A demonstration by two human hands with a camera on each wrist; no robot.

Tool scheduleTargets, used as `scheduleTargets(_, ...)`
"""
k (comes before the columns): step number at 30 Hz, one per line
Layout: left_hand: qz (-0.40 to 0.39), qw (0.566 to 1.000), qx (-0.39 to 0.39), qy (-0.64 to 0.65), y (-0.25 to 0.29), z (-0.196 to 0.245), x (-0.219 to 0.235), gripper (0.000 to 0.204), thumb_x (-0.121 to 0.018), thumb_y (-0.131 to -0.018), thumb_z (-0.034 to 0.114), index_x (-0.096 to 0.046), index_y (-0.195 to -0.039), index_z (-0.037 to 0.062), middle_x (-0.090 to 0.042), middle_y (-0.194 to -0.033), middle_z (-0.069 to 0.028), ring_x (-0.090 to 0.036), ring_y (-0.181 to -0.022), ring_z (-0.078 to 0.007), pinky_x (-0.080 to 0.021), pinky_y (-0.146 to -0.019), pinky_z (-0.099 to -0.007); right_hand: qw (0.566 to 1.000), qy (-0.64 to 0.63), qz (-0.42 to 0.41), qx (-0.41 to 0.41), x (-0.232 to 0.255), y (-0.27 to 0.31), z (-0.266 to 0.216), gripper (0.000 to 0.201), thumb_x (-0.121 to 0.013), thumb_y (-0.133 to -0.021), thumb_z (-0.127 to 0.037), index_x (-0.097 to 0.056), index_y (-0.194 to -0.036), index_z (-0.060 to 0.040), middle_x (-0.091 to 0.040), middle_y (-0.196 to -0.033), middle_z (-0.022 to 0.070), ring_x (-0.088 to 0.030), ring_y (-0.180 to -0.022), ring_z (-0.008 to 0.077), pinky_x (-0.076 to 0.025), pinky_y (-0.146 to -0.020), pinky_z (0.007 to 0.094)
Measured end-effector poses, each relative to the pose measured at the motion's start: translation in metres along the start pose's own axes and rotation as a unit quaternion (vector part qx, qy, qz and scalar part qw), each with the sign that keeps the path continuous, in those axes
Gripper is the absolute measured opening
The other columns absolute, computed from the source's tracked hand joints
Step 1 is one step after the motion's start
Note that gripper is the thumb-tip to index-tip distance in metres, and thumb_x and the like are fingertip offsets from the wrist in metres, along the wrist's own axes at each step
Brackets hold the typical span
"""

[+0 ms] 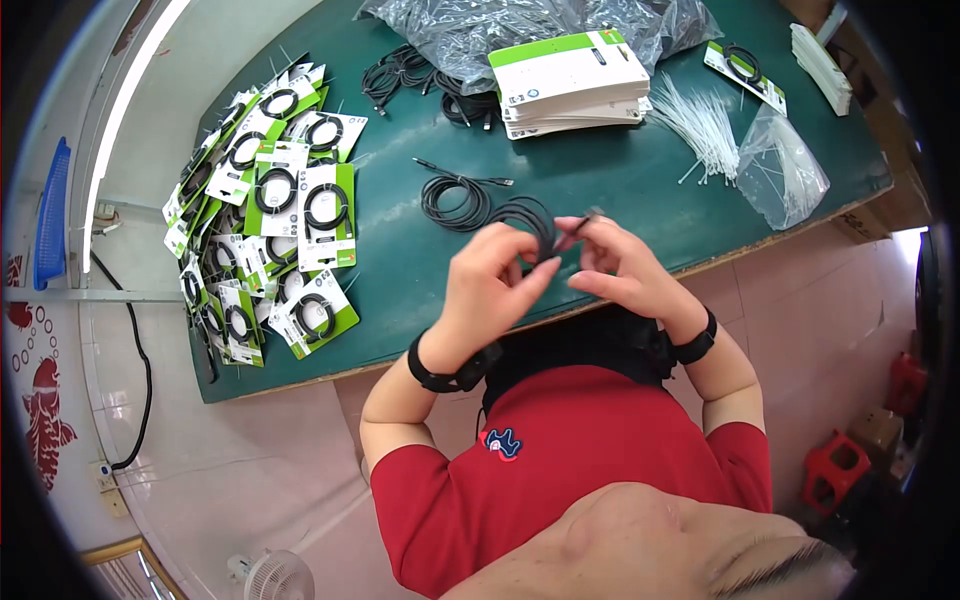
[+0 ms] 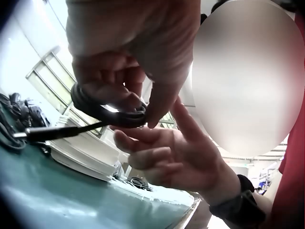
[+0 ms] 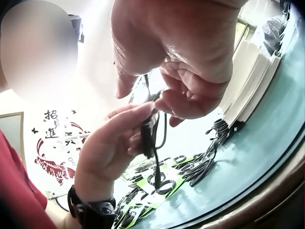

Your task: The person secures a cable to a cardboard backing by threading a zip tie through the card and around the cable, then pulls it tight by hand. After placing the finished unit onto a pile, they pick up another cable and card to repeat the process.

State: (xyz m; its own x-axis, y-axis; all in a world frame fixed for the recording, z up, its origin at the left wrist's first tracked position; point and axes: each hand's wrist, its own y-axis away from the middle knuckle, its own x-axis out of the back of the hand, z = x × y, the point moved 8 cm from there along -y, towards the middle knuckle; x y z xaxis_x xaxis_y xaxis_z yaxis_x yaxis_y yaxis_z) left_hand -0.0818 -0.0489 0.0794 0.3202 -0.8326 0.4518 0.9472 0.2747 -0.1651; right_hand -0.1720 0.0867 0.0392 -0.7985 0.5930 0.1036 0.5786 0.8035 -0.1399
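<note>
My left hand (image 1: 497, 280) grips a coiled black cable (image 1: 530, 212) between thumb and fingers, above the table's front edge. In the left wrist view, the coil (image 2: 112, 114) hangs under those fingers and one straight cable plug (image 2: 50, 132) sticks out to the left. Close against it, my right hand (image 1: 625, 265) has curled fingers at a blurred dark cable end (image 1: 592, 213). A strand (image 3: 147, 85) runs from the coil up toward the right hand in the right wrist view. Just beyond the hands, another coiled cable (image 1: 455, 200) lies on the green table (image 1: 390, 270).
Carded cables (image 1: 275, 190) are heaped at left. A stack of white-green cards (image 1: 570, 85) stands at the back, before clear plastic bags (image 1: 440, 35) and loose cables (image 1: 395, 75). White cable ties (image 1: 700, 130), a plastic bag (image 1: 785, 170) and one carded cable (image 1: 745, 70) lie right.
</note>
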Motion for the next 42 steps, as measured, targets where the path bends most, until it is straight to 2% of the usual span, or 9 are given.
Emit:
scheduleTargets(5, 0.074, 0.95, -0.252, -0.167, 0.012, 0.037, -0.023, 0.031, -0.084, -0.078, 0.007, -0.067, -0.103, 0.0001, -0.066, -0.101, -0.0125, -0.066, -0.08, -0.0223, -0.051, -0.064, -0.0316, 0.992, -0.109, 0.062, -0.029, 0.002, -0.002, 0.002, 0.016, -0.06, -0.103, -0.018, -0.061, -0.109, -0.0033, -0.058, -0.095, 0.0028, -0.047, -0.069, 0.0052, -0.039, -0.058, 0.0218)
scheduleTargets(7, 0.143, 0.945, -0.265, -0.127, 0.024, 0.027, -0.019, 0.035, -0.083, -0.079, 0.006, -0.066, -0.109, 0.0005, -0.065, -0.105, -0.0134, -0.065, -0.087, -0.0237, -0.051, -0.069, -0.0324, 0.985, -0.135, 0.096, -0.057, 0.011, -0.004, 0.003, 0.018, -0.056, -0.106, -0.022, -0.06, -0.107, -0.0041, -0.058, -0.096, 0.0039, -0.046, -0.068, 0.0048, -0.038, -0.057, 0.0214)
scheduleTargets(10, 0.272, 0.918, -0.284, -0.047, 0.037, 0.021, -0.009, 0.045, -0.083, -0.08, 0.005, -0.063, -0.121, 0.0012, -0.064, -0.114, -0.0153, -0.064, -0.101, -0.0266, -0.052, -0.078, -0.034, 0.89, -0.419, 0.164, 0.068, 0.033, -0.008, -0.011, 0.029, -0.046, -0.11, -0.033, -0.056, -0.1, -0.007, -0.057, -0.089, 0.0036, -0.042, -0.062, 0.0045, -0.034, -0.053, 0.0206)
scheduleTargets(13, 0.191, 0.904, -0.1, 0.37, 0.012, -0.008, -0.038, 0.06, -0.078, -0.084, 0.001, -0.052, -0.138, 0.0015, -0.06, -0.119, -0.0134, -0.061, -0.104, -0.025, -0.051, -0.086, -0.0344, 0.879, -0.45, 0.149, 0.043, 0.023, -0.014, -0.012, 0.033, -0.043, -0.111, -0.036, -0.054, -0.099, -0.0076, -0.057, -0.085, 0.0027, -0.042, -0.061, 0.0054, -0.034, -0.053, 0.0208)
scheduleTargets(18, 0.234, 0.843, -0.037, 0.483, -0.017, -0.004, -0.046, 0.057, -0.068, -0.095, 0.002, -0.045, -0.147, 0.0012, -0.059, -0.101, -0.0053, -0.058, -0.089, -0.0157, -0.051, -0.086, -0.0332, 0.895, -0.422, 0.115, -0.082, -0.006, -0.014, 0.012, 0.032, -0.044, -0.111, -0.035, -0.055, -0.104, -0.006, -0.055, -0.079, -0.0002, -0.044, -0.062, 0.0048, -0.035, -0.052, 0.0202)
scheduleTargets(21, 0.168, 0.806, -0.063, 0.564, -0.028, -0.014, -0.055, 0.041, -0.055, -0.105, 0.01, -0.048, -0.145, 0.0025, -0.049, -0.08, 0.0008, -0.047, -0.071, -0.0099, -0.05, -0.081, -0.0312, 0.928, -0.318, 0.185, -0.065, 0.004, -0.014, 0.013, 0.033, -0.046, -0.11, -0.034, -0.057, -0.112, -0.0035, -0.054, -0.078, -0.0008, -0.045, -0.063, 0.0041, -0.035, -0.052, 0.02)
scheduleTargets(27, 0.164, 0.796, -0.04, 0.581, -0.032, -0.018, -0.069, 0.037, -0.045, -0.111, 0.023, -0.053, -0.14, 0.0024, -0.04, -0.067, 0.0036, -0.036, -0.059, -0.007, -0.047, -0.068, -0.0297, 0.909, -0.279, 0.305, 0.056, 0.018, -0.012, 0.012, 0.04, -0.055, -0.107, -0.034, -0.06, -0.128, -0.001, -0.057, -0.077, -0.0044, -0.047, -0.065, 0.0002, -0.034, -0.055, 0.0179)
scheduleTargets(34, 0.126, 0.797, 0.015, 0.59, -0.03, -0.019, -0.062, 0.043, -0.043, -0.111, 0.033, -0.056, -0.135, 0.0006, -0.038, -0.064, 0.0039, -0.033, -0.053, -0.0063, -0.038, -0.053, -0.0282, 0.957, -0.245, 0.145, 0.046, 0.024, -0.021, 0.009, 0.046, -0.047, -0.11, -0.035, -0.065, -0.129, 0.0023, -0.048, -0.064, -0.0056, -0.041, -0.058, 0.003, -0.033, -0.054, 0.02)
scheduleTargets(42, 0.06, 0.864, 0.065, 0.495, -0.028, -0.025, -0.055, 0.05, -0.037, -0.112, 0.039, -0.053, -0.142, 0.0026, -0.04, -0.066, 0.0039, -0.032, -0.052, -0.0054, -0.04, -0.054, -0.027, 0.99, -0.092, 0.105, 0.027, 0.026, -0.012, -0.001, 0.048, -0.045, -0.11, -0.038, -0.069, -0.124, 0.0015, -0.049, -0.061, -0.0051, -0.047, -0.061, 0.0032, -0.035, -0.055, 0.0211)
